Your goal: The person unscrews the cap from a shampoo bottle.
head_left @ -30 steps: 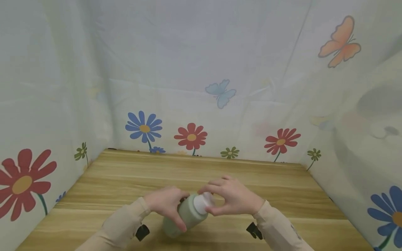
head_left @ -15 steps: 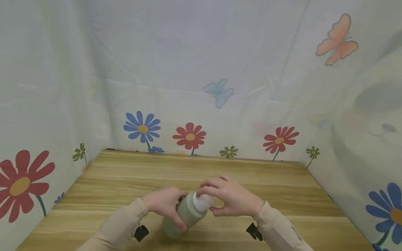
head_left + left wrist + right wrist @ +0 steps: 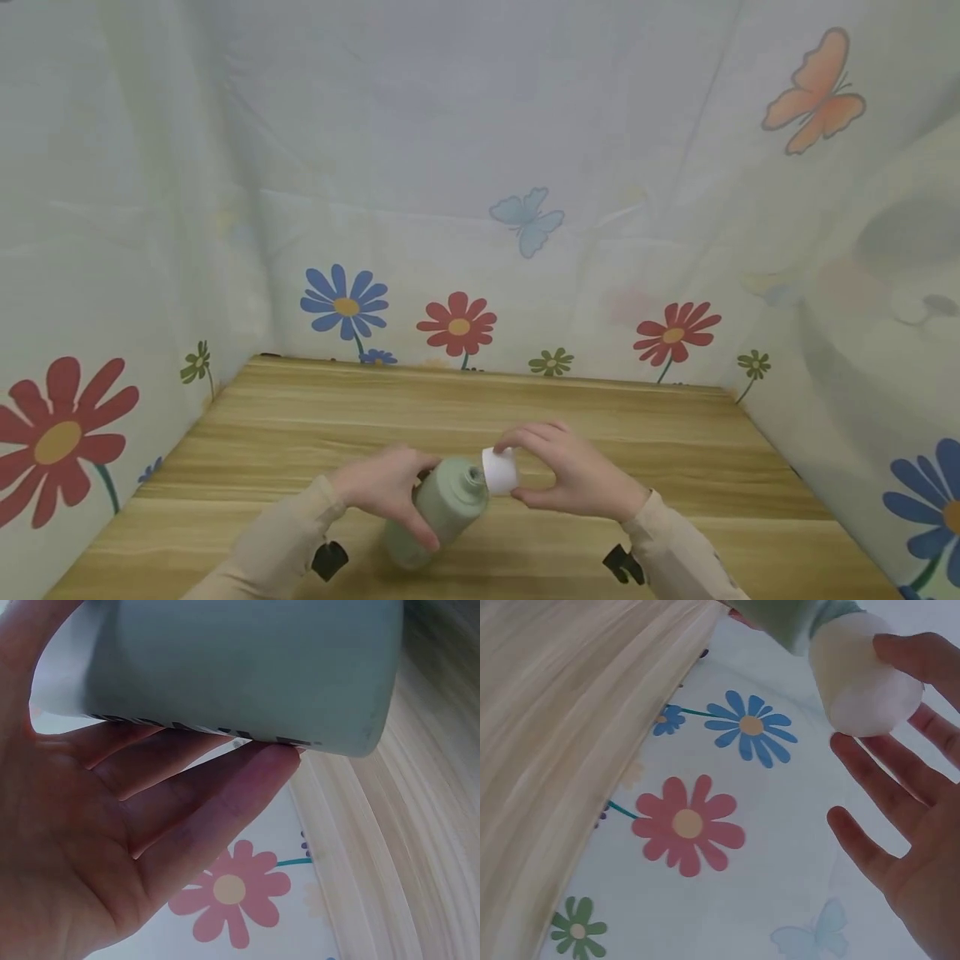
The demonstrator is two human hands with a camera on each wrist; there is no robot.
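My left hand (image 3: 390,490) grips a pale green bottle (image 3: 450,504), which is tilted with its neck toward the upper right. In the left wrist view the thumb side and the fingers lie around the bottle's body (image 3: 247,667), and dark lettering shows along its lower edge. Between thumb and fingertips, my right hand (image 3: 573,475) pinches a white cap (image 3: 500,471). The cap is off the shoulder, right beside the bottle's narrow neck (image 3: 476,477). In the right wrist view the cap (image 3: 862,679) hides the bottle's mouth.
A wood-grain table (image 3: 337,417) lies beneath both hands. White curtains printed with flowers (image 3: 457,323) and butterflies (image 3: 527,222) stand along its back and sides. A black strap piece (image 3: 328,560) sits at the left wrist, another black piece (image 3: 624,565) at the right.
The right hand has drawn the white cap off the bottle toward the right, so the neck now shows. The left hand keeps its hold on the bottle, nearly in place.
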